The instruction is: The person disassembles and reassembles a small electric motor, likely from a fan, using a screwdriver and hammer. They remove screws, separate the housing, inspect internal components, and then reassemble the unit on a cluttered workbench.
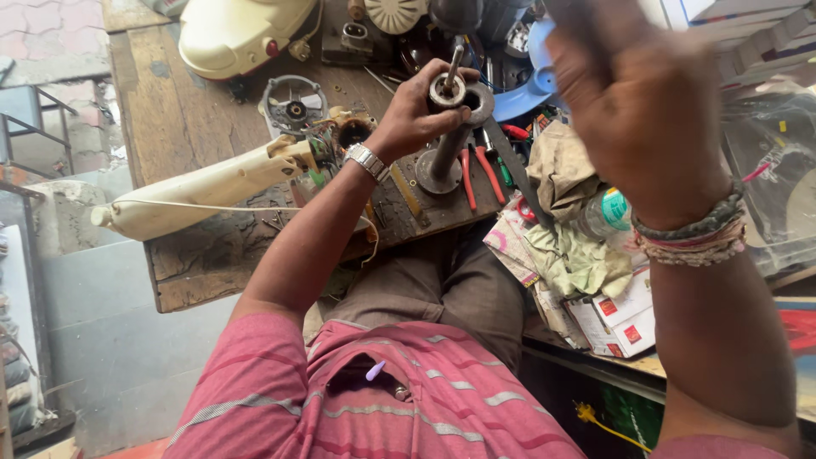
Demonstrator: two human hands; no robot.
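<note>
Two hands at a cluttered wooden workbench. The left hand is closed around a motor rotor seated atop an upright metal pipe stand, at 12 o'clock. The right hand, raised and blurred at 2 o'clock, has an unclear grip. Judged step: steadying the rotor's shaft; next calls for a square, controlled strike. White cartons with red labels lie at 4 o'clock.

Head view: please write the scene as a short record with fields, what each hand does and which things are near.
left hand: grips a metal shaft with rotor, held upright on a metal tube stand
right hand: raised, blurred; whether it holds anything cannot be told
near left hand: red-handled pliers, cream fan body
surface: worn wooden workbench
right side: crumpled cloth, blue fan blade
</note>
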